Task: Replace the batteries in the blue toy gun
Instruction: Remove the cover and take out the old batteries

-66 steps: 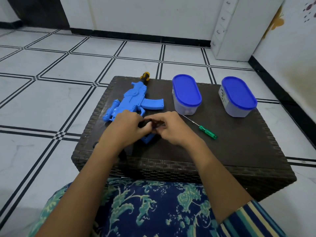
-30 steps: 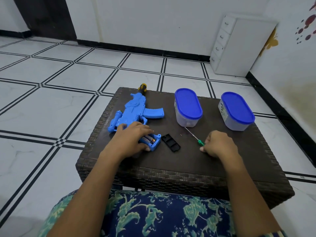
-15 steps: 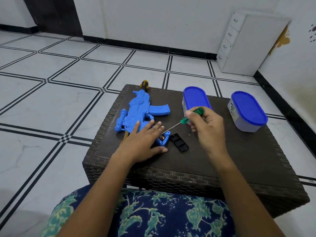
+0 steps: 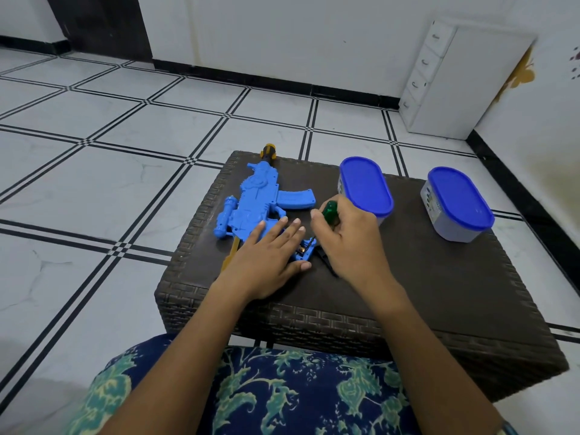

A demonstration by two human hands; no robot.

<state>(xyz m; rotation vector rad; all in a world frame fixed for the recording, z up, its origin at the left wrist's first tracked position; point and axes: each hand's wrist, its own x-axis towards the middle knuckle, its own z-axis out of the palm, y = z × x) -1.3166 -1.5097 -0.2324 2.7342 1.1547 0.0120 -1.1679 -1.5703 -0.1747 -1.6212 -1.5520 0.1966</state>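
Here, blue toy gun (image 4: 255, 200) under flat left hand (image 4: 266, 255), beside right hand (image 4: 346, 238)

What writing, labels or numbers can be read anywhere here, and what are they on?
No text here can be read.
Side label on the left tub: print too small and blurred to read.
Side label on the right tub: coloured print, too blurred to read.
The blue toy gun: no writing shows.

A head-worn camera looks forward and down, close over the wicker table (image 4: 439, 277).
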